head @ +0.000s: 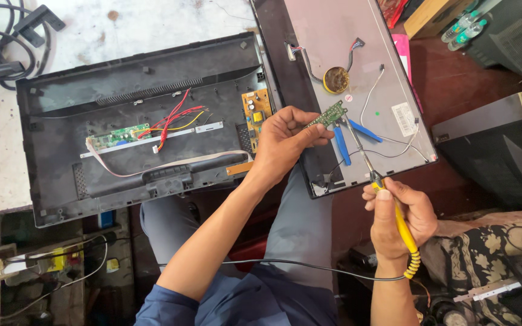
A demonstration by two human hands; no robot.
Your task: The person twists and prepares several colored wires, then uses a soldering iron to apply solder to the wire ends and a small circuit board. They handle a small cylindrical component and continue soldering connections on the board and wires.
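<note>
My left hand [282, 142] pinches a small green circuit board [327, 114] and holds it up over the edge of a grey display panel [339, 42]. My right hand [401, 217] grips a yellow-handled soldering iron [403, 228]. Its metal shaft runs up and left, and the tip sits at the lower edge of the green board. The iron's black cord [285, 263] trails left across my lap.
An open black monitor back cover [134, 78] with red and yellow wires, a green board and an orange board [256, 108] lies at left. Blue-handled pliers [348, 136] and a round tin of solder paste [336, 79] rest on the panel. Old television sets stand at right.
</note>
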